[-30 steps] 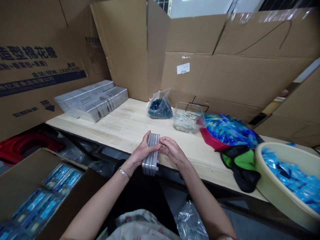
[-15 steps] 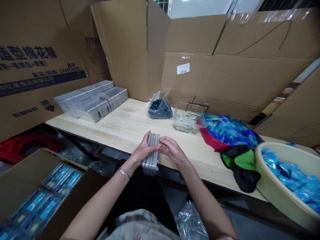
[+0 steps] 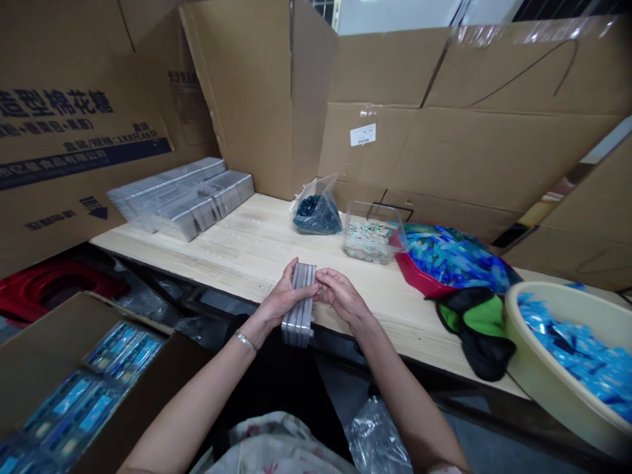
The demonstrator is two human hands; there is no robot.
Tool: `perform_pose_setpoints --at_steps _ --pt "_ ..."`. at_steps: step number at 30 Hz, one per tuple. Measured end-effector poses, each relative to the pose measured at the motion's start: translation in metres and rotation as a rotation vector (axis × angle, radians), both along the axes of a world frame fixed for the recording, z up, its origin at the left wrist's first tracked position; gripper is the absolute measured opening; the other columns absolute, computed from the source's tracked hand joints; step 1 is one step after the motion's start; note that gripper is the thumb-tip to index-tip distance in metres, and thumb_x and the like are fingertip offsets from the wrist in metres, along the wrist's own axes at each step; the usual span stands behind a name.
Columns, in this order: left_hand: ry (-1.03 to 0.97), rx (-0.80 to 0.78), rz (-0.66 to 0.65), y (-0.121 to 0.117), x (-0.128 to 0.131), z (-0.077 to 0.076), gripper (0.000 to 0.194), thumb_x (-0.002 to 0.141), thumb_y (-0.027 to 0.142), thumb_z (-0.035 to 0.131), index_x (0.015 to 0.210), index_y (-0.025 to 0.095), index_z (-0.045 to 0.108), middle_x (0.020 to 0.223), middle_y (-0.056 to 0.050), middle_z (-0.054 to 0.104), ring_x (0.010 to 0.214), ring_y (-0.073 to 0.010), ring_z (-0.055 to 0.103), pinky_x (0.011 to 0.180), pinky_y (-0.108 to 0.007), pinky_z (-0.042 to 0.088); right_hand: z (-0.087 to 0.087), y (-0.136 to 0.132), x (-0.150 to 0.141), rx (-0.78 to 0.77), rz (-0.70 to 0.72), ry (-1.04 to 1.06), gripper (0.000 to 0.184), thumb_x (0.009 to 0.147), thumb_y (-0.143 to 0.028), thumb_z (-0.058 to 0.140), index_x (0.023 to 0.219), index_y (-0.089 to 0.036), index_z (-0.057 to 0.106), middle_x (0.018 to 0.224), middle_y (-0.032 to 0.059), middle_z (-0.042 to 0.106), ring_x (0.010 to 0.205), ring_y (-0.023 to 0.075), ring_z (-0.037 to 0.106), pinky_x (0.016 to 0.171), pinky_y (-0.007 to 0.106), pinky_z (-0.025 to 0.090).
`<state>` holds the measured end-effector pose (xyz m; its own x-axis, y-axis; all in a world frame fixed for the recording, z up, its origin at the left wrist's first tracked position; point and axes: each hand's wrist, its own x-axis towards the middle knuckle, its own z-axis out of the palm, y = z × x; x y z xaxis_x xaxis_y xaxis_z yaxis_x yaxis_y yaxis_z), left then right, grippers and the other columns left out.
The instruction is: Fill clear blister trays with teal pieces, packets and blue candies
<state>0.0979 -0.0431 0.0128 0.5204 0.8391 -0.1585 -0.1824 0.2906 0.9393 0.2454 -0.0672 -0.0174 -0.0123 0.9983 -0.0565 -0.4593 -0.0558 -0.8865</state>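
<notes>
Left hand (image 3: pixel 281 301) is closed round a stack of thin clear plastic pieces (image 3: pixel 297 317), thumb laid across the near face, other fingers mostly hidden by the stack; right hand (image 3: pixel 342 295) has its fingertips bunched at the stack's right edge, just beside the left thumb; can't tell if they pinch a layer or only touch it.

Stack sits between the hands, tall way up, lower end below the left thumb, in line with the near edge of the table (image 3: pixel 232 240); can't tell if it rests on anything.

Handling, my read: light for its bulk; thin-walled, stiff along the edges, springy on the faces; glossy, so layers likely slide on each other; hard squeeze mid-face could dent or crack a wall.

Grip: palm round the long sides, thumb over the front to keep layers square; to part a layer, fingertips on the rim, not the flat; support the low end if tilting; same goes for the similar-looking stacks (image 3: pixel 205 204) beyond the hands to the left.
</notes>
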Motion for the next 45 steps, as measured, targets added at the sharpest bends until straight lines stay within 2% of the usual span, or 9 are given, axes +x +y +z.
perform_pose_setpoints --at_steps 14,24,28,33,36,39,41,43,45 --pt "0.013 -0.001 0.009 0.001 0.0 -0.001 0.1 0.061 0.03 0.076 0.141 0.021 0.016 0.11 -0.011 0.055 0.092 -0.0185 0.057 0.09 -0.037 0.041 0.001 0.0 0.002 0.01 0.035 0.018 0.021 0.071 -0.034 0.067 0.076 -0.017 0.057 0.066 -0.0015 0.057 0.06 0.0097 0.055 0.057 0.024 0.05" --pt "0.01 0.061 0.004 0.002 0.0 -0.001 0.096 0.064 0.029 0.073 0.14 0.022 0.016 0.109 -0.008 0.054 0.097 -0.018 0.054 0.092 -0.034 0.039 0.001 0.006 -0.002 -0.05 -0.046 -0.022 0.018 0.066 -0.031 0.068 0.071 -0.017 0.059 0.06 -0.0018 0.056 0.053 0.0097 0.053 0.05 0.022 0.047" --pt "0.029 0.123 0.022 0.002 0.0 -0.002 0.088 0.066 0.028 0.071 0.138 0.023 0.023 0.109 -0.007 0.054 0.102 -0.0195 0.052 0.093 -0.032 0.038 0.001 0.003 -0.002 -0.039 -0.077 -0.03 0.018 0.066 -0.032 0.067 0.069 -0.016 0.059 0.061 -0.0009 0.058 0.053 0.0094 0.053 0.05 0.021 0.045" --pt "0.077 0.166 0.099 0.003 -0.002 -0.007 0.085 0.063 0.028 0.072 0.136 0.02 0.029 0.118 -0.009 0.049 0.107 -0.0216 0.048 0.094 -0.031 0.036 0.01 -0.008 0.015 0.003 -0.109 -0.085 0.017 0.068 -0.032 0.065 0.069 -0.017 0.058 0.062 -0.0013 0.057 0.05 0.0084 0.05 0.047 0.02 0.042" --pt "0.072 0.18 0.124 0.004 -0.004 -0.01 0.083 0.062 0.026 0.072 0.134 0.021 0.032 0.122 -0.009 0.047 0.106 -0.0211 0.048 0.092 -0.03 0.037 0.034 -0.014 0.038 0.039 -0.109 -0.274 0.013 0.07 -0.03 0.061 0.07 -0.017 0.056 0.06 -0.0016 0.056 0.047 0.0087 0.05 0.044 0.021 0.04" --pt "0.044 0.189 0.163 0.0 -0.007 -0.014 0.08 0.062 0.025 0.071 0.133 0.021 0.033 0.125 -0.009 0.045 0.105 -0.02 0.049 0.091 -0.028 0.037 0.065 -0.007 0.059 0.141 -0.04 -0.635 0.007 0.072 -0.025 0.055 0.073 -0.018 0.056 0.055 -0.0019 0.055 0.045 0.0104 0.05 0.044 0.022 0.04" --pt "0.032 0.203 0.196 -0.006 -0.009 -0.015 0.08 0.063 0.025 0.071 0.133 0.021 0.033 0.127 -0.009 0.043 0.107 -0.02 0.048 0.092 -0.028 0.036 0.076 0.009 0.062 0.242 0.035 -0.929 0.006 0.072 -0.021 0.051 0.074 -0.018 0.056 0.054 -0.0021 0.055 0.046 0.0105 0.05 0.045 0.022 0.038" --pt "0.039 0.231 0.231 -0.013 -0.01 -0.016 0.079 0.064 0.026 0.071 0.133 0.021 0.033 0.129 -0.009 0.042 0.11 -0.0206 0.047 0.095 -0.029 0.034 0.075 0.034 0.054 0.335 0.09 -1.261 0.006 0.069 -0.017 0.05 0.07 -0.017 0.056 0.057 -0.0012 0.055 0.049 0.0104 0.049 0.048 0.022 0.034" --pt "0.051 0.249 0.252 -0.019 -0.011 -0.016 0.079 0.065 0.027 0.07 0.134 0.022 0.031 0.13 -0.009 0.041 0.113 -0.0213 0.045 0.096 -0.029 0.033 0.062 0.062 0.037 0.404 0.149 -1.576 0.007 0.068 -0.014 0.051 0.066 -0.017 0.057 0.062 0.0015 0.058 0.055 0.0119 0.05 0.051 0.023 0.031"
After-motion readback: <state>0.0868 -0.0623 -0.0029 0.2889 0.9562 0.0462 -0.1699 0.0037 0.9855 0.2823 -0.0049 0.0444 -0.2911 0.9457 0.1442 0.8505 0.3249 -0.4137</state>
